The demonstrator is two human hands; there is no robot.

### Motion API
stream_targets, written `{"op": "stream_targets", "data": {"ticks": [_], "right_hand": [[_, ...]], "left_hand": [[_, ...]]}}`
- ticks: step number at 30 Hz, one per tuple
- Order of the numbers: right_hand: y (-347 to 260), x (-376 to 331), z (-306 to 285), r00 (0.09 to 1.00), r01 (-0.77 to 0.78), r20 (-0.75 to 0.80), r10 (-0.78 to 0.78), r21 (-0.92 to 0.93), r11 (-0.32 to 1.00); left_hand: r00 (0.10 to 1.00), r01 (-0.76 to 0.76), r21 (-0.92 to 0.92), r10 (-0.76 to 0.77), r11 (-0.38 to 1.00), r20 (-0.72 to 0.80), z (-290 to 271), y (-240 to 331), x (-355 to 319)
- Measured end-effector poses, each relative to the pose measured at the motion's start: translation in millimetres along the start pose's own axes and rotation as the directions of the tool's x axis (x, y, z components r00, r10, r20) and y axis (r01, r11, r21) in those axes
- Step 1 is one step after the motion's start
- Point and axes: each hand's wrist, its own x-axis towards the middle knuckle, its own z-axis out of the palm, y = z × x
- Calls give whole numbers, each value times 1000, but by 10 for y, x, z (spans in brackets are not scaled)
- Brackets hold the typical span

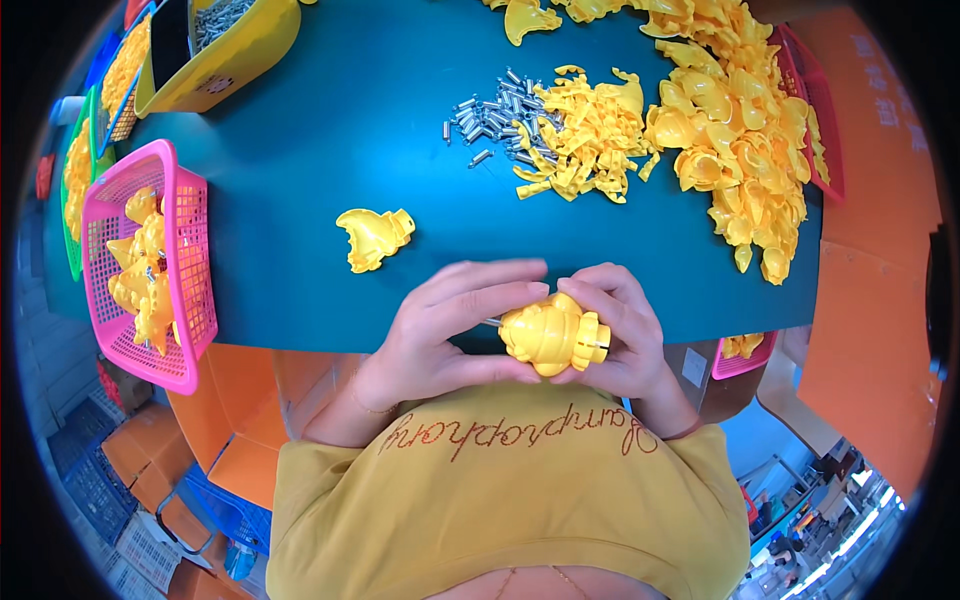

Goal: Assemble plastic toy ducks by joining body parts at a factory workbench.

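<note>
The yellow toy [542, 338] is just right of and below the middle of the frame. The left hand [432, 322] curls its fingers and thumb around one end, and the right hand [628, 345] grips the notched end. It looks light, hard and a bit slippery (shiny plastic often is). Its fat, round sides seem best to hold, because the notched rim could crack. A yellow shell [372, 240] lies up and left.
</note>
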Motion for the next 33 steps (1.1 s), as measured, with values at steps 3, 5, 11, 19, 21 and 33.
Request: {"op": "stream_targets", "data": {"ticks": [3,5,11,19,21,33], "right_hand": [[-43,-3,45,998,-54,-24,58,119,991],[-50,14,43,993,-87,-63,104,220,972],[-39,-48,78,998,-8,-65,12,67,998],[-4,-30,79,993,96,-79,-92,58,994],[29,-77,108,996,39,-84,-29,122,992],[37,89,190,999,-30,-36,28,-59,998]], "left_hand": [[999,26,-41,-24,999,31,-9,37,-20],[1000,23,-39,-22,999,17,-11,44,-33],[1000,7,-70,-8,997,-13,53,76,-29],[1000,-27,-148,25,989,-16,74,48,-107],[999,-1,-173,-7,985,-44,86,28,-65],[984,135,185,-110,973,-139,165,56,11]]}}
